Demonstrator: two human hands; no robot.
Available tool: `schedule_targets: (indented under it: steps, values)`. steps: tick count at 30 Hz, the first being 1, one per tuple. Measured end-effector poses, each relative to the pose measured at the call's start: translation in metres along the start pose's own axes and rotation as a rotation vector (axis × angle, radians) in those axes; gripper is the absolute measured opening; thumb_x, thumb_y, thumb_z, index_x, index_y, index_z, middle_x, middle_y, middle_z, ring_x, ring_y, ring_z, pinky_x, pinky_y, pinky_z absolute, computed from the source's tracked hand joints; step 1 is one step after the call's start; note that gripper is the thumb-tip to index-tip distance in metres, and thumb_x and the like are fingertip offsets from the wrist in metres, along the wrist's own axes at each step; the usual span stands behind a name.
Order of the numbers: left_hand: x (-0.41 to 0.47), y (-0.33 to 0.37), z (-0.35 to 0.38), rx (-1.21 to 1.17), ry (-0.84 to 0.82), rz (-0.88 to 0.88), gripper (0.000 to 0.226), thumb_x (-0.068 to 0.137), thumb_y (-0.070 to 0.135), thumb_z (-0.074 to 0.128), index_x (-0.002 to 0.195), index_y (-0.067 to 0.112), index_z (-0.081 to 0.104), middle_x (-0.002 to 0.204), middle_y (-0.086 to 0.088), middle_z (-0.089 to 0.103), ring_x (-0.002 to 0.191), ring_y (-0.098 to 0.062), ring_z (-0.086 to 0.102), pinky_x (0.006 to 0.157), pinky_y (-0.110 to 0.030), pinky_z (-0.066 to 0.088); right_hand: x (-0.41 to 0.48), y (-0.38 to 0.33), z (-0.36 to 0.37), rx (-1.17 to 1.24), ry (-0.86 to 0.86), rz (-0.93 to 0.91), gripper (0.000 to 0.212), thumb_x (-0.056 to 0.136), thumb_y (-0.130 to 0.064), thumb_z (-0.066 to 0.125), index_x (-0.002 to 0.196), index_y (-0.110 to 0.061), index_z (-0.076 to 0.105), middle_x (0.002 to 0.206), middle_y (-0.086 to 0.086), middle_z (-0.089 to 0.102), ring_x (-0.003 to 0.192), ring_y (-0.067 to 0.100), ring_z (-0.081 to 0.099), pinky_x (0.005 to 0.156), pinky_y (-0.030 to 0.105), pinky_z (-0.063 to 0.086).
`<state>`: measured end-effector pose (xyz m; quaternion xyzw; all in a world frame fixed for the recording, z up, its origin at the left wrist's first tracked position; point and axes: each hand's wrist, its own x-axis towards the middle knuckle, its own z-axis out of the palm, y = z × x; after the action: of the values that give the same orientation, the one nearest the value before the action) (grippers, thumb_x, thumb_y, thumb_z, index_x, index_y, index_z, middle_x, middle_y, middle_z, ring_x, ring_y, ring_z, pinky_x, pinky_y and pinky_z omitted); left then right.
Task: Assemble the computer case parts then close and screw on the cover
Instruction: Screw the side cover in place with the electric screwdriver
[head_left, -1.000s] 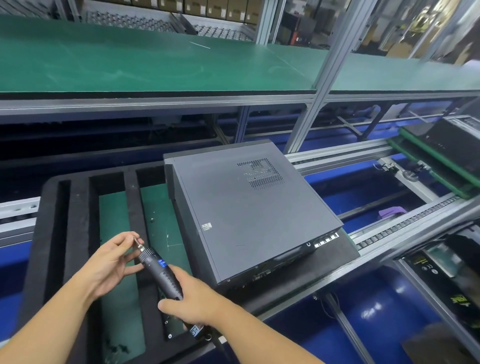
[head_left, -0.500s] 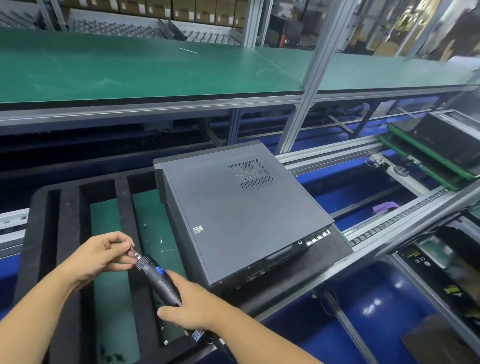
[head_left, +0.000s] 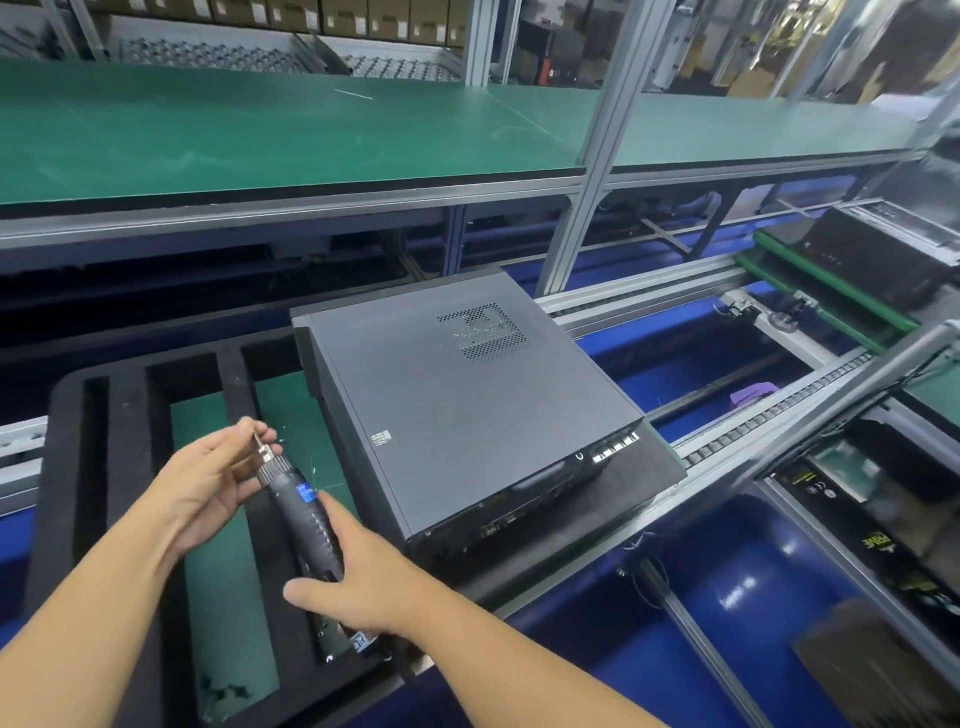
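A dark grey computer case lies flat with its cover closed on a black foam tray; a vent grille is on its top. To the case's left, my right hand grips the body of a black electric screwdriver with a blue display. Its metal bit points up and left. My left hand pinches the tip of the bit with thumb and fingertips; whether a screw is there is too small to tell.
The tray sits on a conveyor with roller rails and blue panels below. A green shelf runs across above, held by an aluminium post. Another black unit rests on a green pallet at the right. Small screws lie in the tray's slot.
The screwdriver has tilted more upright and my left fingers have moved up to its bit tip. The view has shifted slightly; the case has not moved.
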<state>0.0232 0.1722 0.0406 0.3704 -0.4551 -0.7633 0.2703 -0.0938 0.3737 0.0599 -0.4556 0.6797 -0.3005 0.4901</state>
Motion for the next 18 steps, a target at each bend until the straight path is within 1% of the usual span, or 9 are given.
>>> schedule_targets:
  steps: [5, 7, 9, 11, 12, 14, 15, 17, 18]
  values:
    - [-0.022, 0.029, 0.045, -0.012, 0.009, 0.084, 0.022, 0.083, 0.038, 0.067, 0.086, 0.021, 0.079, 0.099, 0.002, 0.076, 0.081, -0.007, 0.072, 0.064, -0.023, 0.059, -0.025, -0.001, -0.015, 0.060, 0.073, -0.095, 0.090, 0.083, -0.054, 0.066, 0.150, -0.065, 0.007, 0.152, -0.014, 0.044, 0.129, 0.015, 0.053, 0.111, 0.048, 0.047]
    - [-0.032, 0.038, 0.072, 0.009, -0.007, 0.112, 0.022, 0.082, 0.039, 0.067, 0.088, 0.022, 0.080, 0.101, 0.001, 0.076, 0.082, -0.007, 0.073, 0.064, -0.022, 0.058, -0.041, 0.003, -0.031, 0.099, 0.106, -0.138, 0.091, 0.083, -0.054, 0.067, 0.149, -0.067, 0.006, 0.152, -0.016, 0.045, 0.129, 0.012, 0.054, 0.110, 0.043, 0.046]
    - [-0.041, 0.040, 0.105, 0.013, -0.033, 0.121, 0.022, 0.082, 0.038, 0.067, 0.087, 0.021, 0.081, 0.100, 0.000, 0.077, 0.081, -0.008, 0.073, 0.060, -0.020, 0.057, -0.062, 0.012, -0.050, 0.141, 0.143, -0.191, 0.089, 0.082, -0.051, 0.068, 0.149, -0.067, 0.011, 0.140, -0.019, 0.055, 0.115, 0.000, 0.060, 0.099, 0.029, 0.050]
    - [-0.047, 0.034, 0.144, 0.021, -0.064, 0.109, 0.022, 0.081, 0.038, 0.068, 0.085, 0.021, 0.081, 0.099, 0.000, 0.077, 0.080, -0.008, 0.073, 0.058, -0.019, 0.056, -0.087, 0.028, -0.073, 0.175, 0.197, -0.241, 0.082, 0.082, -0.046, 0.068, 0.146, -0.068, 0.022, 0.122, -0.023, 0.062, 0.102, -0.005, 0.062, 0.089, 0.020, 0.051]
    - [-0.049, 0.028, 0.166, 0.029, -0.084, 0.095, 0.022, 0.081, 0.038, 0.068, 0.083, 0.020, 0.081, 0.098, -0.001, 0.077, 0.079, -0.008, 0.073, 0.059, -0.019, 0.056, -0.100, 0.038, -0.084, 0.189, 0.228, -0.256, 0.079, 0.083, -0.043, 0.068, 0.144, -0.069, 0.025, 0.118, -0.024, 0.063, 0.102, -0.004, 0.062, 0.089, 0.019, 0.052]
    - [-0.052, 0.011, 0.211, 0.036, -0.121, 0.074, 0.023, 0.081, 0.035, 0.068, 0.084, 0.015, 0.080, 0.097, -0.003, 0.077, 0.080, -0.009, 0.073, 0.062, -0.020, 0.057, -0.128, 0.062, -0.108, 0.213, 0.272, -0.265, 0.079, 0.086, -0.038, 0.069, 0.145, -0.067, 0.026, 0.118, -0.019, 0.063, 0.107, 0.002, 0.063, 0.096, 0.026, 0.052]
    - [-0.053, 0.002, 0.234, 0.040, -0.136, 0.058, 0.024, 0.081, 0.034, 0.069, 0.088, 0.012, 0.078, 0.097, -0.004, 0.077, 0.081, -0.010, 0.073, 0.064, -0.020, 0.057, -0.141, 0.076, -0.119, 0.229, 0.289, -0.267, 0.079, 0.087, -0.035, 0.069, 0.145, -0.067, 0.026, 0.115, -0.018, 0.064, 0.104, 0.003, 0.064, 0.096, 0.027, 0.053]
    - [-0.056, -0.016, 0.277, 0.075, -0.176, 0.020, 0.028, 0.079, 0.031, 0.070, 0.096, 0.010, 0.074, 0.099, -0.006, 0.077, 0.082, -0.011, 0.073, 0.065, -0.020, 0.057, -0.165, 0.104, -0.142, 0.256, 0.325, -0.268, 0.078, 0.088, -0.031, 0.069, 0.144, -0.068, 0.029, 0.107, -0.018, 0.066, 0.092, 0.002, 0.064, 0.086, 0.025, 0.055]
    - [-0.058, -0.025, 0.296, 0.103, -0.205, 0.002, 0.031, 0.079, 0.030, 0.070, 0.099, 0.008, 0.073, 0.101, -0.006, 0.076, 0.083, -0.011, 0.073, 0.066, -0.019, 0.057, -0.175, 0.116, -0.153, 0.266, 0.341, -0.257, 0.078, 0.087, -0.031, 0.068, 0.146, -0.065, 0.029, 0.107, -0.017, 0.066, 0.088, 0.002, 0.063, 0.083, 0.026, 0.055]
